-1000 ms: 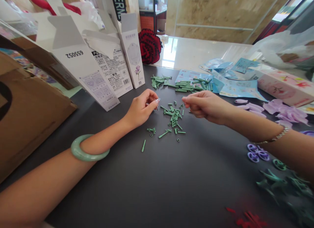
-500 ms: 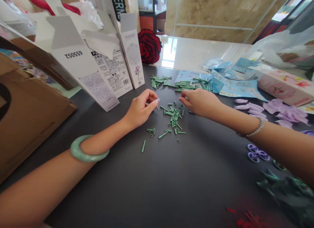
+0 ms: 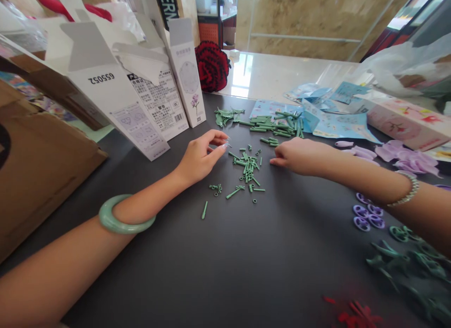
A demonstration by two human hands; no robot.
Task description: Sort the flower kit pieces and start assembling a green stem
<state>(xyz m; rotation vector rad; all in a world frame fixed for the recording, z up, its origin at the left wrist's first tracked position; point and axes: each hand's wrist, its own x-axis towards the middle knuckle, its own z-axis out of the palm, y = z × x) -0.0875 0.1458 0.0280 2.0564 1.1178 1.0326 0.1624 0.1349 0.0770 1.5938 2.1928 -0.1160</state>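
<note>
Sage-green plastic building pieces [image 3: 248, 164] are lying in a loose pile on the dark desk [image 3: 169, 267], between both hands. The left hand [image 3: 199, 160] is hovering just beside the pile, wrist bent, fingers half-curled, and I cannot tell whether its grip is holding anything. The right hand [image 3: 299, 158] is reaching in low, grip released, at the pile's far edge. Working fingertips low and lifting pieces singly is keeping neighbours undisturbed.

Green parts: we see small sage-green plastic rods and rings [image 3: 247, 166], loose, lying in a scattered heap
Clear part: we see a tiny transparent plastic piece [image 3: 226, 144], just left of the heap
</note>
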